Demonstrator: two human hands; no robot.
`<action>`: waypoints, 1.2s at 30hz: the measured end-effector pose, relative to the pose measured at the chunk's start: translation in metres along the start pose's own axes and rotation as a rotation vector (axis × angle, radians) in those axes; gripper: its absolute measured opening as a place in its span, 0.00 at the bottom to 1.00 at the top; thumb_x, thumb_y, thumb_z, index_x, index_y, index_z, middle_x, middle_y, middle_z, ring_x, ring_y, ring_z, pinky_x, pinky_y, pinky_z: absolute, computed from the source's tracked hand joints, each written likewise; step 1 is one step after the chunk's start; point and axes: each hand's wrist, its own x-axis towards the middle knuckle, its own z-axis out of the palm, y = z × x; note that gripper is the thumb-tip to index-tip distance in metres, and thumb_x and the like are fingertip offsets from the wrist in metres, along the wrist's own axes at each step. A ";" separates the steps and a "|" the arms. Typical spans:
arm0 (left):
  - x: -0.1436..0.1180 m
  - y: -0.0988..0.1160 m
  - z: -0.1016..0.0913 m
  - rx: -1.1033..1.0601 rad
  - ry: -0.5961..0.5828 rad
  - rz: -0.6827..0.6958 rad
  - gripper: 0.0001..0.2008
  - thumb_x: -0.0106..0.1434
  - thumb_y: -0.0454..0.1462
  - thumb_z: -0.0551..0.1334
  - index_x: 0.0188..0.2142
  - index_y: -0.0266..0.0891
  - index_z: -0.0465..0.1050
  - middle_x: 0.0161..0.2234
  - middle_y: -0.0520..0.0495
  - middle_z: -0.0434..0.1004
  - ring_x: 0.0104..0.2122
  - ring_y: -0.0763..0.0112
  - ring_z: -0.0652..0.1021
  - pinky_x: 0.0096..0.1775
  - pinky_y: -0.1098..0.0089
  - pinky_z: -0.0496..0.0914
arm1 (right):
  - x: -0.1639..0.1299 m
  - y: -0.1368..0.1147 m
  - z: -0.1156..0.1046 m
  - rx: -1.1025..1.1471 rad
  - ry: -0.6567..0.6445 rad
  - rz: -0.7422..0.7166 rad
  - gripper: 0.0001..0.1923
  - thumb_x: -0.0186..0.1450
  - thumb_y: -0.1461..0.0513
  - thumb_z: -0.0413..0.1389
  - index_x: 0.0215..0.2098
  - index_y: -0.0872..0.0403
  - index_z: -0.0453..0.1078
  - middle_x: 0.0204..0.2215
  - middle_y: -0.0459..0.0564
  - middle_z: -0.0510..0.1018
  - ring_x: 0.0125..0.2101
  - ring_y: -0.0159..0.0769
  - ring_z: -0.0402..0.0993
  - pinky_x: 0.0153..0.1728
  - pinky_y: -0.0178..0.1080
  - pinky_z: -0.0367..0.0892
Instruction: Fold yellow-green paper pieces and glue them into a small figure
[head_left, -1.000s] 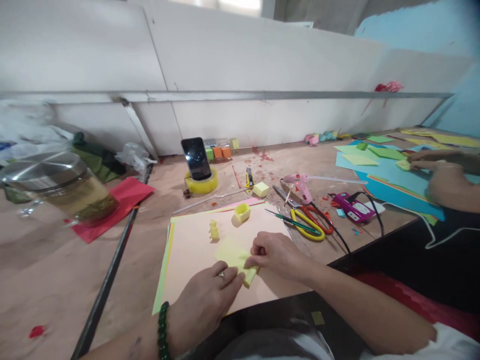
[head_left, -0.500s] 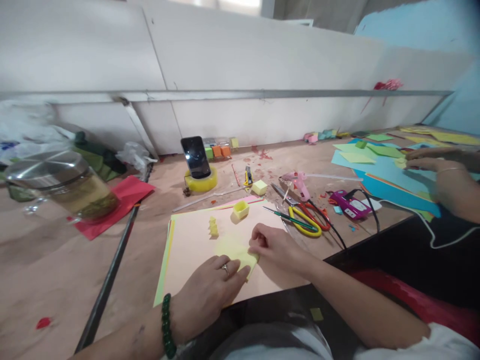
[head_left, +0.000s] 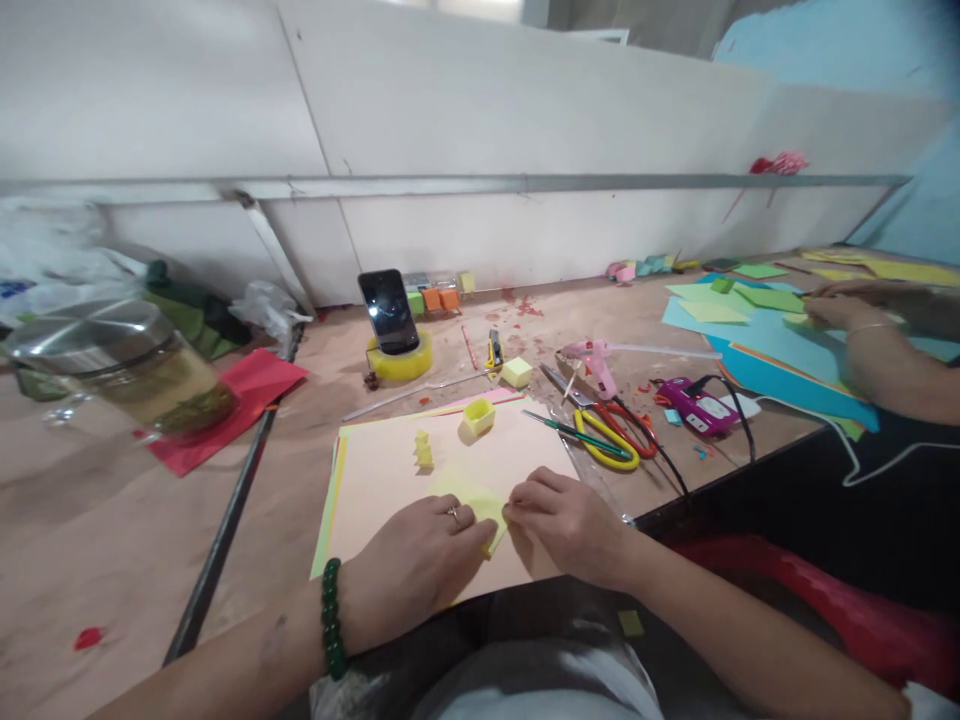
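Note:
A small sheet of pale yellow paper (head_left: 486, 500) lies on a stack of larger sheets (head_left: 375, 500), and a narrow fold shows along its near right edge. My left hand (head_left: 424, 545) presses on the paper's left and near side, fingers bent around it. At the right edge, my right hand (head_left: 566, 525) pinches the same paper between thumb and fingertips. Just beyond my hands stand a small open yellow paper box (head_left: 478, 416) and a little zigzag-folded yellow piece (head_left: 424, 450).
Scissors (head_left: 611, 445) and a green pen-like tool (head_left: 577, 435) lie right of the stack. Behind are a pink glue gun (head_left: 598, 368), a cutter (head_left: 494, 348) and a phone (head_left: 388, 310) on a tape roll (head_left: 405, 360). A glass jar (head_left: 142, 380) stands left. Another person's hands (head_left: 862, 320) work at right.
My right hand has shifted slightly down along the paper's right edge, its fingers drawn closer together. My left fingers are more bent over the paper. The view has shifted slightly.

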 end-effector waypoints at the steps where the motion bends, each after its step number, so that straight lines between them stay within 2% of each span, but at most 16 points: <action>1: 0.001 0.000 -0.001 0.011 -0.012 0.001 0.10 0.63 0.29 0.54 0.43 0.38 0.68 0.33 0.46 0.75 0.31 0.65 0.72 0.34 0.66 0.67 | -0.001 0.000 -0.002 0.013 0.022 0.018 0.13 0.69 0.69 0.45 0.38 0.59 0.71 0.31 0.53 0.74 0.32 0.37 0.63 0.32 0.37 0.66; 3: 0.002 0.000 0.000 0.023 -0.015 0.013 0.12 0.63 0.30 0.54 0.46 0.39 0.68 0.34 0.46 0.74 0.32 0.64 0.72 0.33 0.67 0.66 | -0.002 0.000 -0.004 0.025 0.042 0.036 0.14 0.69 0.70 0.44 0.40 0.59 0.71 0.32 0.53 0.75 0.33 0.37 0.63 0.32 0.37 0.66; 8: 0.002 -0.001 0.001 0.053 -0.019 0.007 0.09 0.64 0.31 0.54 0.38 0.42 0.72 0.33 0.46 0.72 0.31 0.65 0.70 0.34 0.68 0.65 | -0.001 -0.002 -0.004 0.043 -0.046 0.035 0.12 0.68 0.69 0.46 0.37 0.58 0.71 0.32 0.53 0.74 0.33 0.37 0.63 0.32 0.38 0.67; 11: 0.000 0.000 -0.003 0.023 -0.030 0.027 0.08 0.64 0.32 0.56 0.38 0.43 0.72 0.33 0.47 0.71 0.32 0.66 0.70 0.35 0.68 0.64 | 0.001 -0.001 -0.003 0.044 -0.030 0.021 0.13 0.68 0.69 0.45 0.35 0.59 0.71 0.32 0.54 0.75 0.34 0.38 0.63 0.34 0.38 0.67; 15: -0.003 0.002 -0.008 -0.010 -0.105 0.006 0.08 0.62 0.31 0.56 0.35 0.44 0.72 0.34 0.46 0.71 0.34 0.64 0.71 0.35 0.67 0.63 | 0.000 -0.003 -0.004 0.019 -0.038 -0.088 0.12 0.68 0.69 0.45 0.37 0.58 0.71 0.36 0.54 0.75 0.37 0.39 0.64 0.37 0.39 0.68; 18: -0.003 0.004 -0.011 -0.020 -0.168 -0.021 0.09 0.60 0.29 0.56 0.33 0.44 0.72 0.35 0.46 0.71 0.36 0.62 0.71 0.35 0.66 0.64 | -0.004 -0.005 -0.003 -0.024 -0.077 -0.080 0.09 0.68 0.68 0.48 0.39 0.57 0.71 0.35 0.52 0.76 0.37 0.39 0.65 0.37 0.40 0.67; 21: -0.001 0.007 -0.013 -0.030 -0.194 -0.058 0.11 0.55 0.26 0.56 0.33 0.42 0.71 0.36 0.46 0.72 0.37 0.61 0.71 0.36 0.64 0.64 | -0.012 -0.005 -0.005 -0.086 -0.129 0.047 0.07 0.66 0.67 0.51 0.38 0.58 0.71 0.34 0.53 0.76 0.36 0.39 0.66 0.37 0.40 0.67; 23: 0.000 0.010 -0.013 -0.027 -0.181 -0.089 0.12 0.54 0.25 0.56 0.36 0.40 0.70 0.37 0.44 0.72 0.37 0.61 0.71 0.36 0.64 0.65 | -0.019 -0.002 -0.010 -0.092 -0.136 0.140 0.08 0.64 0.70 0.51 0.37 0.57 0.72 0.35 0.53 0.76 0.36 0.39 0.66 0.36 0.39 0.67; 26: 0.004 0.011 -0.012 -0.020 -0.111 -0.113 0.10 0.61 0.28 0.53 0.40 0.37 0.68 0.37 0.43 0.73 0.35 0.62 0.70 0.36 0.64 0.67 | -0.030 0.013 -0.023 -0.131 -0.055 0.299 0.11 0.63 0.71 0.50 0.39 0.56 0.72 0.37 0.52 0.76 0.38 0.39 0.68 0.38 0.38 0.67; 28: 0.007 0.009 -0.009 -0.029 -0.060 -0.114 0.10 0.66 0.31 0.50 0.35 0.39 0.69 0.33 0.45 0.72 0.34 0.64 0.70 0.35 0.66 0.66 | -0.038 0.029 -0.031 -0.261 0.051 0.459 0.11 0.65 0.68 0.51 0.42 0.55 0.72 0.37 0.54 0.76 0.40 0.42 0.68 0.41 0.41 0.66; 30: 0.009 0.005 -0.004 -0.050 -0.003 -0.115 0.13 0.67 0.32 0.50 0.28 0.39 0.68 0.31 0.47 0.71 0.33 0.66 0.70 0.34 0.68 0.65 | -0.045 0.045 -0.035 -0.397 0.089 0.601 0.09 0.66 0.63 0.52 0.41 0.55 0.73 0.36 0.56 0.76 0.40 0.45 0.68 0.40 0.44 0.65; 32: 0.010 -0.001 0.004 -0.093 0.073 -0.125 0.13 0.66 0.32 0.51 0.26 0.40 0.67 0.31 0.48 0.70 0.32 0.68 0.71 0.33 0.69 0.65 | -0.049 0.059 -0.034 -0.433 0.048 0.686 0.09 0.66 0.60 0.53 0.39 0.54 0.75 0.34 0.56 0.76 0.40 0.46 0.69 0.40 0.45 0.65; 36: 0.010 -0.010 0.018 -0.179 0.195 -0.156 0.12 0.66 0.32 0.51 0.29 0.40 0.69 0.32 0.48 0.71 0.32 0.68 0.72 0.34 0.69 0.65 | -0.052 0.075 -0.026 -0.301 -0.026 0.751 0.08 0.66 0.61 0.53 0.36 0.54 0.74 0.35 0.54 0.76 0.40 0.43 0.70 0.40 0.43 0.66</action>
